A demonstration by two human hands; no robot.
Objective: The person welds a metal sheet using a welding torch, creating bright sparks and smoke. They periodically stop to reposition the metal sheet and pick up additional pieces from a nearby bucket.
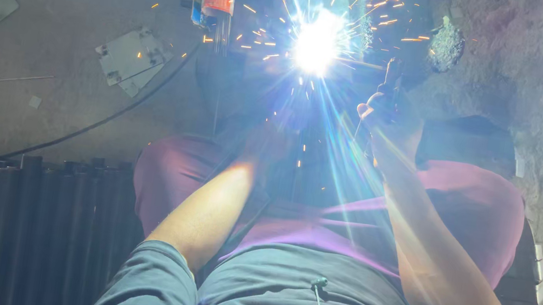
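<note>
Welding on concrete floor (43,113), right hand (387,112) grip pinching electrode holder (390,77), left grip unclear.

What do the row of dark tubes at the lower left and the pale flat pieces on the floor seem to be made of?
The dark round tubes look like bare steel pipe: a dull grey sheen, no paint visible. The pale flat angular plates look like cut sheet metal, matt, with straight edges. The rough grey floor looks like concrete.

Dim scene; blinding welding arc (316,44) flares streaks across the lens.
</note>
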